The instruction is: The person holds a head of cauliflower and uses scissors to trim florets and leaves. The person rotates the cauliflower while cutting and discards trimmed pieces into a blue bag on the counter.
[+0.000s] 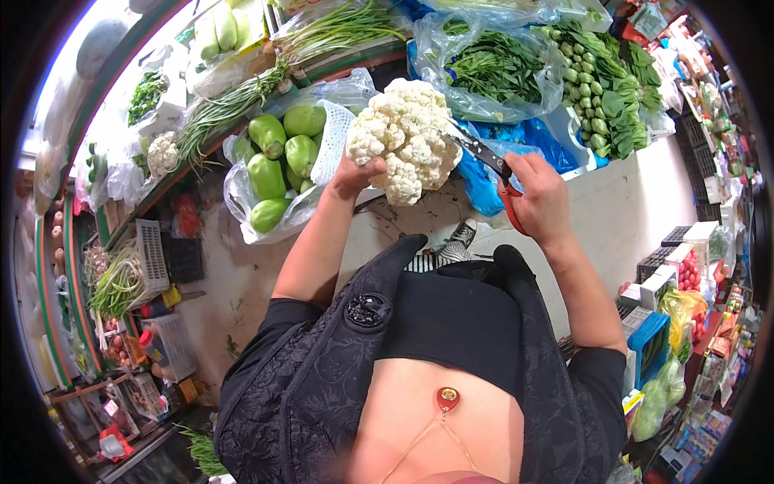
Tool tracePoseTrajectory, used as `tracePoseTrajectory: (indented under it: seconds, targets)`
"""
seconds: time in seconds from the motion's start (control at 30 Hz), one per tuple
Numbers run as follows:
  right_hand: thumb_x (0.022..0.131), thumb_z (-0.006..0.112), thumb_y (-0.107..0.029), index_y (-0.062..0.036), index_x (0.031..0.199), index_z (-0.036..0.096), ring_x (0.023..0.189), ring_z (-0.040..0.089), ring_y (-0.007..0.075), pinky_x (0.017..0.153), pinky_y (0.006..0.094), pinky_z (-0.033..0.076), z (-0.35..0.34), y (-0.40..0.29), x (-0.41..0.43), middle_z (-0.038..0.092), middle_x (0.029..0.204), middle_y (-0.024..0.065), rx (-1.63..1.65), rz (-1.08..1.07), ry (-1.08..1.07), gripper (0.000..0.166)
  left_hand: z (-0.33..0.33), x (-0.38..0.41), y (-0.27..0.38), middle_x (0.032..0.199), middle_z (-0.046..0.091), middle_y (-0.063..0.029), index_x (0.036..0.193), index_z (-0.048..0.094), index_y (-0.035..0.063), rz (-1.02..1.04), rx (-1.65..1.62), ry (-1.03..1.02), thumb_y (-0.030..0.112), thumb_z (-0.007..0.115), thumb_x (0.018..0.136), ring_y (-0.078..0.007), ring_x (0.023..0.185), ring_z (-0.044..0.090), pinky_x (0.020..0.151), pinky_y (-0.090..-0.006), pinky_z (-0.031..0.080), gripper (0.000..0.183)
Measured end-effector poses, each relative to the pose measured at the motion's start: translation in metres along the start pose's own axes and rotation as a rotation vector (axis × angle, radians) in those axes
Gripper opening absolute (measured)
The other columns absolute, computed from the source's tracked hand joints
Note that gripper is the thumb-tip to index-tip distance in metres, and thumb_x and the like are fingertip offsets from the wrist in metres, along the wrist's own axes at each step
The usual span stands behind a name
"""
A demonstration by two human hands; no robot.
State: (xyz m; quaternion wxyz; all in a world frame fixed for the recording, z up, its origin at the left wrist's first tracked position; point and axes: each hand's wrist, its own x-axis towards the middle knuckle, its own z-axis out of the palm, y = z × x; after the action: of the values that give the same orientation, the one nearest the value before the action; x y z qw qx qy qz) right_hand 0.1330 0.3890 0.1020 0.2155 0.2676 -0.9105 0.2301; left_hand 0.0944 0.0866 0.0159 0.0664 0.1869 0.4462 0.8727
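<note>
A large head of cauliflower (411,133) is held up in front of me, its pale florets facing the camera. My left hand (358,172) grips it from the lower left, the thumb resting on the florets and the other fingers hidden behind. My right hand (540,196) holds scissors (481,151) with red handles. Their dark, speckled blades point up and left, and the tips meet the cauliflower's right edge. White specks cling to the metal. How far the blades are parted is hard to tell.
Green squash-like vegetables (284,157) fill a plastic-lined box on the left. Leafy greens (499,66) lie in a clear bag beyond, beside a foam box (568,130) with blue plastic. Long green stalks (338,30) lie at the back left. Crates (650,339) stand at right.
</note>
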Motion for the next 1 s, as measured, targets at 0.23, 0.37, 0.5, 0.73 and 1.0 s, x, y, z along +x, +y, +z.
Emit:
tracePoseTrajectory:
  seconds: [0.23, 0.37, 0.5, 0.73, 1.0]
  targets:
    - [0.075, 0.074, -0.011, -0.0116, 0.104, 0.065, 0.072, 0.062, 0.0307, 0.058, 0.0409, 0.050, 0.000, -0.007, 0.006, 0.060, 0.079, 0.0082, -0.025, -0.047, -0.105, 0.029, -0.005, -0.007, 0.006, 0.138, 0.057, -0.0166, 0.146, 0.041, -0.0023, -0.056, -0.062, -0.039, 0.030, 0.089, 0.068, -0.0300, 0.126, 0.057, 0.106, -0.0450, 0.047, 0.097]
    - [0.073, 0.074, -0.010, -0.0115, 0.103, 0.066, 0.073, 0.063, 0.0301, 0.059, 0.0403, 0.051, -0.005, -0.003, 0.003, 0.061, 0.080, 0.0082, 0.005, -0.016, -0.095, 0.031, -0.012, -0.010, 0.008, 0.140, 0.055, -0.0178, 0.146, 0.040, -0.0031, -0.095, -0.136, -0.022, 0.025, 0.086, 0.068, -0.0312, 0.127, 0.057, 0.108, -0.0462, 0.047, 0.095]
    - [0.069, 0.075, -0.007, -0.0101, 0.100, 0.066, 0.076, 0.064, 0.0311, 0.063, 0.0400, 0.052, -0.017, -0.005, 0.011, 0.062, 0.083, 0.0081, -0.016, -0.012, -0.114, 0.032, -0.004, -0.008, 0.021, 0.142, 0.052, -0.0216, 0.148, 0.035, -0.0043, -0.090, -0.069, -0.047, 0.025, 0.085, 0.067, -0.0351, 0.128, 0.056, 0.107, -0.0496, 0.048, 0.099]
    - [0.070, 0.073, -0.005, -0.0097, 0.098, 0.066, 0.077, 0.064, 0.0299, 0.066, 0.0398, 0.053, -0.020, -0.007, 0.017, 0.062, 0.082, 0.0079, -0.073, -0.092, -0.122, 0.029, -0.013, 0.000, 0.025, 0.139, 0.057, -0.0155, 0.145, 0.044, -0.0011, -0.128, 0.002, -0.061, 0.015, 0.089, 0.058, -0.0290, 0.128, 0.055, 0.111, -0.0449, 0.041, 0.099]
    - [0.072, 0.072, -0.006, -0.0086, 0.098, 0.066, 0.072, 0.064, 0.0290, 0.063, 0.0384, 0.053, -0.017, -0.001, 0.007, 0.062, 0.078, 0.0070, -0.107, -0.154, -0.120, 0.027, -0.058, 0.008, -0.005, 0.143, 0.052, -0.0154, 0.143, 0.042, 0.0018, 0.068, 0.235, -0.140, 0.014, 0.090, 0.059, -0.0288, 0.135, 0.048, 0.113, -0.0471, 0.037, 0.097]
